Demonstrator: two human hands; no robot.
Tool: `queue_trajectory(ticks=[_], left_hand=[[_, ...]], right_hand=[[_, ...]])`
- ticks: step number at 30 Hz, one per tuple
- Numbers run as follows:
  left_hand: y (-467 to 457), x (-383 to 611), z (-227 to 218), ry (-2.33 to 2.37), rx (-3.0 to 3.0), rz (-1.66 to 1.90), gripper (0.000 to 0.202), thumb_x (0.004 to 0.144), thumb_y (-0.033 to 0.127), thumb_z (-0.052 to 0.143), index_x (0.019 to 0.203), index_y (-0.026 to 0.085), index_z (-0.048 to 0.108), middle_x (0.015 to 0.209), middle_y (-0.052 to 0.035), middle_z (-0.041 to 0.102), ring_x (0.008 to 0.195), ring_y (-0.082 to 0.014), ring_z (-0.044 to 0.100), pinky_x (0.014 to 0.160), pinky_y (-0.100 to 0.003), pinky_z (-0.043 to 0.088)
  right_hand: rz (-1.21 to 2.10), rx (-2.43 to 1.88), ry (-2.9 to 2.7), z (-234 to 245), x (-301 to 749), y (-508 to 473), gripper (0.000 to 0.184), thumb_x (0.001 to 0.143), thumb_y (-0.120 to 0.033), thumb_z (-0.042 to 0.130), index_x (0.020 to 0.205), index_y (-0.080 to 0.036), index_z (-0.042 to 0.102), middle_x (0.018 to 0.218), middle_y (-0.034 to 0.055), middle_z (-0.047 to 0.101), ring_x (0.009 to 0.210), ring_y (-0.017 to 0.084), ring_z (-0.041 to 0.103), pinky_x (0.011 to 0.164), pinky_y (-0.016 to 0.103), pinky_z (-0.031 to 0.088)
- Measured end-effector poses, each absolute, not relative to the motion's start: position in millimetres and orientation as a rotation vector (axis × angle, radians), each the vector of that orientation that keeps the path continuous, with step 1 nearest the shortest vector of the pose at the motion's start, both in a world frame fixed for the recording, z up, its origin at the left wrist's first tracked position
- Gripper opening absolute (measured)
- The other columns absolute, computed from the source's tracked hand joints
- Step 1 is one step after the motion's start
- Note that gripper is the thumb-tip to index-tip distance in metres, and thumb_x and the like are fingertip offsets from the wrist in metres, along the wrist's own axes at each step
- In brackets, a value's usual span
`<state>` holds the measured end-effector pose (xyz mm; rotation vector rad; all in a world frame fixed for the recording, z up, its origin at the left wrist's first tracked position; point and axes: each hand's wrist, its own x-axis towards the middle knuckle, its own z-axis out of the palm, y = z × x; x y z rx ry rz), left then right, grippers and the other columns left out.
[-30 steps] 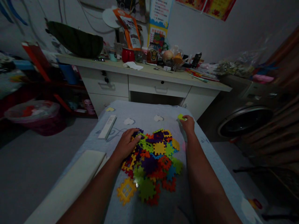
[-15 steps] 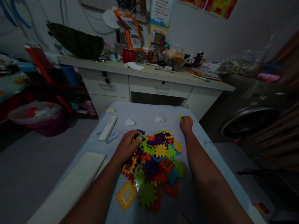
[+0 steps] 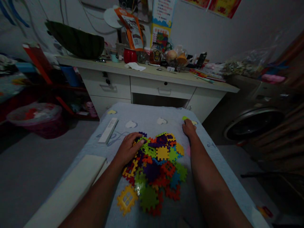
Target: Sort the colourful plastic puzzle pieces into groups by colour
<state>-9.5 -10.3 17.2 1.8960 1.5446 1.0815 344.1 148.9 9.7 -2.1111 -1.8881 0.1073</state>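
A heap of colourful plastic interlocking tiles (image 3: 162, 153) with notched edges lies in the middle of the cloth-covered table. My left hand (image 3: 129, 147) rests on the heap's upper left side, thumb apart from the fingers, touching purple and green tiles. Away to the right, near the far right corner, my right hand (image 3: 189, 127) is closed on a small yellow-green tile (image 3: 184, 118), mostly hidden by the fingers. A yellow window-shaped tile (image 3: 127, 199) lies at the near left of the heap, beside a solid green tile (image 3: 149, 199).
A narrow white box (image 3: 108, 130) and a long white block (image 3: 71, 190) lie on the left. Beyond the table stands a white desk (image 3: 163, 87) crowded with jars and packets. A washing machine (image 3: 254, 123) is at right, a lined bin (image 3: 38, 122) at left.
My right hand has turned slightly, and more of the yellow-green tile's rounded shape shows. My left hand stays on the heap. The view has shifted a little.
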Motion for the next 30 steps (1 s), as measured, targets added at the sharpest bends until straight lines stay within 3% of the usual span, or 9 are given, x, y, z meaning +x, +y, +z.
queue_trajectory(ticks=[7, 11, 14, 16, 19, 23, 30], left_hand=[[-10, -10, 15, 1.531, 1.896, 1.088, 0.041, 0.088, 0.053, 0.050, 0.111, 0.023, 0.065, 0.123, -0.0072, 0.064, 0.121, -0.0265, 0.053, 0.108, -0.046, 0.039], [-9, -10, 15, 1.532, 1.863, 1.113, 0.037, 0.088, 0.052, 0.051, 0.108, 0.024, 0.065, 0.121, -0.0064, 0.065, 0.119, -0.0259, 0.055, 0.107, -0.046, 0.040], [-8, -10, 15, 1.531, 1.853, 1.113, 0.037, 0.088, 0.051, 0.052, 0.108, 0.024, 0.065, 0.121, -0.0065, 0.065, 0.118, -0.0258, 0.055, 0.107, -0.046, 0.040], [-8, -10, 15, 1.534, 1.859, 1.112, 0.037, 0.088, 0.051, 0.052, 0.108, 0.024, 0.065, 0.121, -0.0068, 0.065, 0.118, -0.0259, 0.055, 0.107, -0.046, 0.040], [-8, -9, 16, 1.530, 1.866, 1.116, 0.037, 0.088, 0.051, 0.051, 0.107, 0.023, 0.066, 0.120, -0.0070, 0.065, 0.118, -0.0262, 0.056, 0.106, -0.045, 0.040], [-9, -9, 18, 1.525, 1.868, 1.109, 0.037, 0.088, 0.051, 0.050, 0.108, 0.023, 0.065, 0.120, -0.0070, 0.065, 0.117, -0.0264, 0.055, 0.107, -0.046, 0.040], [-9, -9, 19, 1.537, 1.880, 1.098, 0.036, 0.089, 0.050, 0.050, 0.108, 0.024, 0.065, 0.119, -0.0067, 0.065, 0.117, -0.0266, 0.056, 0.106, -0.047, 0.041]], right_hand=[[0.120, -2.107, -1.867, 12, 342, 148, 0.041, 0.091, -0.022, 0.042, 0.130, -0.015, 0.054, 0.150, 0.0186, 0.043, 0.139, 0.028, 0.038, 0.111, 0.053, 0.032], [0.229, -1.938, -1.802, 24, 339, 147, 0.042, 0.083, -0.023, 0.055, 0.123, -0.012, 0.058, 0.142, 0.0205, 0.048, 0.131, 0.030, 0.045, 0.108, 0.050, 0.036], [0.532, -1.688, -1.900, 45, 329, 142, 0.028, 0.078, -0.027, 0.060, 0.102, -0.015, 0.065, 0.112, 0.0120, 0.066, 0.104, 0.023, 0.061, 0.094, 0.039, 0.048], [0.865, -1.448, -2.024, 63, 318, 135, 0.022, 0.076, -0.032, 0.062, 0.092, -0.017, 0.066, 0.093, 0.0046, 0.069, 0.088, 0.018, 0.063, 0.085, 0.034, 0.050], [1.188, -1.181, -2.206, 88, 298, 121, 0.027, 0.071, -0.034, 0.070, 0.093, -0.018, 0.067, 0.087, 0.0011, 0.068, 0.081, 0.016, 0.061, 0.079, 0.030, 0.049], [1.150, -1.131, -2.427, 100, 274, 109, 0.027, 0.067, -0.026, 0.073, 0.093, -0.019, 0.071, 0.084, -0.0002, 0.068, 0.077, 0.014, 0.060, 0.072, 0.026, 0.047], [1.099, -1.182, -2.524, 88, 259, 110, 0.010, 0.066, -0.016, 0.064, 0.075, -0.018, 0.069, 0.065, -0.0043, 0.064, 0.061, 0.011, 0.056, 0.058, 0.022, 0.040]])
